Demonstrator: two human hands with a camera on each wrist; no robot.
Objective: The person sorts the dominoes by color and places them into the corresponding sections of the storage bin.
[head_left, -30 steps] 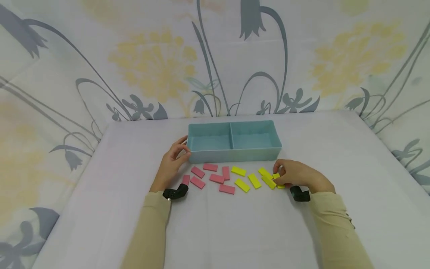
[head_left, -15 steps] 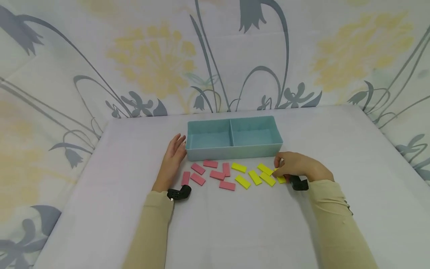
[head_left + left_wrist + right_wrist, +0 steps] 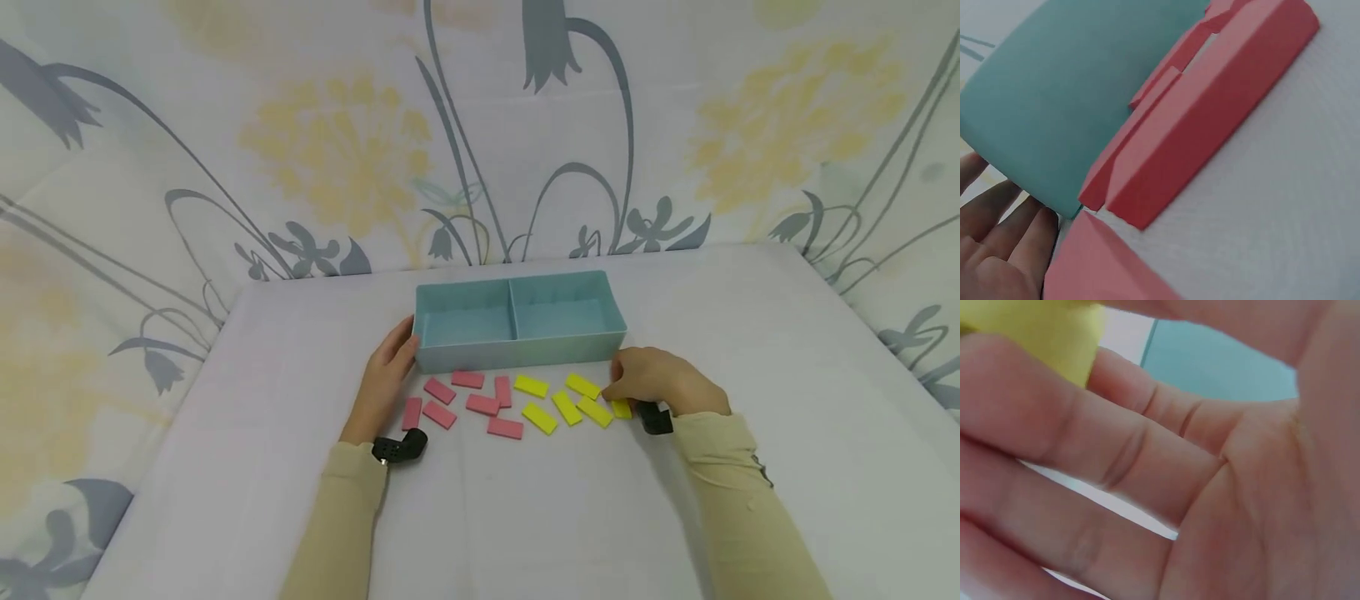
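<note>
In the head view my left hand (image 3: pixel 386 379) is at the left end of a light blue two-compartment box (image 3: pixel 517 353). The left wrist view shows its fingers (image 3: pixel 999 215) loosely bent at the corner of the box. My right hand (image 3: pixel 660 379) is curled low over the right end of the yellow blocks (image 3: pixel 595 412), just in front of the box's right corner. Up close in the right wrist view, its thumb and fingers pinch a yellow block (image 3: pixel 1054 337), partly hidden by the fingers. One more yellow block (image 3: pixel 621 408) shows just below that hand.
Several pink blocks (image 3: pixel 482 405) lie flat in front of the box's left half, some touching. Both compartments of the box show bare floors. A white cloth covers the table (image 3: pixel 555 517), and a flower-print curtain (image 3: pixel 337 158) hangs behind it.
My left hand's fingers lifted along the box's end, then came back to its corner. My right hand shifted slightly left over the yellow blocks, its fingers closing in. The view tilted slightly.
</note>
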